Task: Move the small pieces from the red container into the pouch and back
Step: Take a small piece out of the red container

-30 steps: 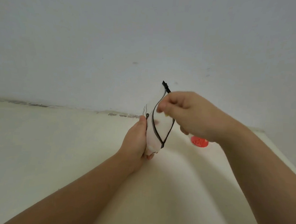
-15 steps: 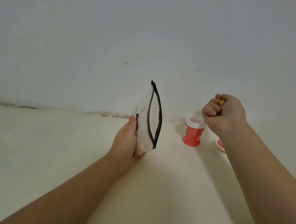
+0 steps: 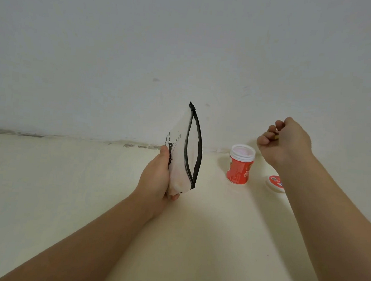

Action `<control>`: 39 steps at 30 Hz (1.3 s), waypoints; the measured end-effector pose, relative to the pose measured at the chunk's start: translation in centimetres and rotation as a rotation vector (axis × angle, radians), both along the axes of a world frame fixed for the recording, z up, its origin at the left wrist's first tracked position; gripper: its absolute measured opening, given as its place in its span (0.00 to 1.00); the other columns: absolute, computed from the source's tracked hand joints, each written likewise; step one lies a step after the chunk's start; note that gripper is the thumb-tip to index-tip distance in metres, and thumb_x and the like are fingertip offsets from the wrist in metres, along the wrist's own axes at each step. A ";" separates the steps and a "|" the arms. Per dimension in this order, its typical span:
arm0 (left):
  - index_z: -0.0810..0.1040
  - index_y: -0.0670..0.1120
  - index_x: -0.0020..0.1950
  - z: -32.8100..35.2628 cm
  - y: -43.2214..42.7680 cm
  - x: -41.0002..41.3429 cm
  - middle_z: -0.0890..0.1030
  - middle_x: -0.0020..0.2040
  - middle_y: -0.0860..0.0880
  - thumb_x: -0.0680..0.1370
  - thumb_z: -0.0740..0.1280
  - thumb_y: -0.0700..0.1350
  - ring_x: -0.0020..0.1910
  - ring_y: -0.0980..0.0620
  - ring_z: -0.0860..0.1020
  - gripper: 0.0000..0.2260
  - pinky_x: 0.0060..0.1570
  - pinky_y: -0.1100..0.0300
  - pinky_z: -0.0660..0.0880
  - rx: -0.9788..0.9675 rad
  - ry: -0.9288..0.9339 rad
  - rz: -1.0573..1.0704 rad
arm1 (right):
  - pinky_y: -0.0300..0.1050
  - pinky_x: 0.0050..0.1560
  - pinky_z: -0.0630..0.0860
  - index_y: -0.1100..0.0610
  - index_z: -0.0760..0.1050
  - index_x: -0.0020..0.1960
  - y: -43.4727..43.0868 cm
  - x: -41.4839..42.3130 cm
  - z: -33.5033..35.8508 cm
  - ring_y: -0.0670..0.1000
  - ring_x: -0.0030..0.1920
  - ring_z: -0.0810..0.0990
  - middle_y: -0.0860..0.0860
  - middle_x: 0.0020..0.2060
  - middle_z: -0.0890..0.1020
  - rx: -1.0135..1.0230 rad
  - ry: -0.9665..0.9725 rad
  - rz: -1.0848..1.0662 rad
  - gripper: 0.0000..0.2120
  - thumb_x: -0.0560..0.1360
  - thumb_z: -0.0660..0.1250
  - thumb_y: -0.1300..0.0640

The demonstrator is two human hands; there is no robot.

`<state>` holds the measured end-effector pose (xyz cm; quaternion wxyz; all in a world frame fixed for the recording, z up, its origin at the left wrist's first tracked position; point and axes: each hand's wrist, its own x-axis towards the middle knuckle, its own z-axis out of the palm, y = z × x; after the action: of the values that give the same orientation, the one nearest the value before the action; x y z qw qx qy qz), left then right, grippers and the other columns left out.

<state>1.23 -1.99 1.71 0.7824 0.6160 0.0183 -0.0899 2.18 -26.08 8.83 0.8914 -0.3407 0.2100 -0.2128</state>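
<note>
From pouch (image 3: pixel 180 161) to red container (image 3: pixel 240 169): right hand (image 3: pixel 288 142), piece (image 3: pixel 277 136).

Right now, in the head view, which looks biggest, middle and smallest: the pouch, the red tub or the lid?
1. pouch
2. red tub
3. lid, partly hidden behind the right arm
</note>
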 end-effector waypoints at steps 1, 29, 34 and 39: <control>0.78 0.47 0.54 -0.1 0.0 0.0 0.72 0.35 0.44 0.81 0.53 0.63 0.28 0.48 0.67 0.23 0.26 0.60 0.61 0.010 -0.005 -0.005 | 0.36 0.23 0.60 0.57 0.68 0.38 0.0 0.0 -0.1 0.49 0.24 0.62 0.50 0.31 0.68 0.013 0.002 -0.018 0.11 0.78 0.54 0.58; 0.79 0.44 0.55 -0.1 0.1 0.3 0.74 0.38 0.42 0.81 0.54 0.64 0.27 0.47 0.68 0.26 0.24 0.62 0.62 0.002 0.030 0.000 | 0.48 0.42 0.78 0.60 0.76 0.41 2.2 0.7 0.6 0.53 0.32 0.77 0.53 0.32 0.78 -0.258 -0.125 0.121 0.17 0.81 0.55 0.53; 0.79 0.44 0.56 0.0 0.1 0.2 0.73 0.39 0.42 0.81 0.53 0.63 0.28 0.47 0.68 0.26 0.23 0.62 0.62 -0.003 0.025 -0.010 | 0.50 0.46 0.78 0.60 0.76 0.41 2.4 0.5 0.6 0.53 0.31 0.79 0.53 0.30 0.79 -0.315 -0.108 0.133 0.17 0.82 0.55 0.53; 0.79 0.45 0.57 0.1 0.1 0.1 0.72 0.37 0.43 0.81 0.54 0.63 0.29 0.47 0.67 0.25 0.26 0.60 0.61 -0.003 0.018 -0.004 | 0.52 0.50 0.80 0.61 0.77 0.42 2.4 0.2 0.9 0.54 0.32 0.81 0.53 0.28 0.80 -0.330 -0.130 0.140 0.17 0.82 0.55 0.53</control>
<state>1.30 -1.93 1.84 0.7828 0.6142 0.0242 -0.0970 2.38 -23.66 9.69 0.8477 -0.4815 0.0902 -0.2036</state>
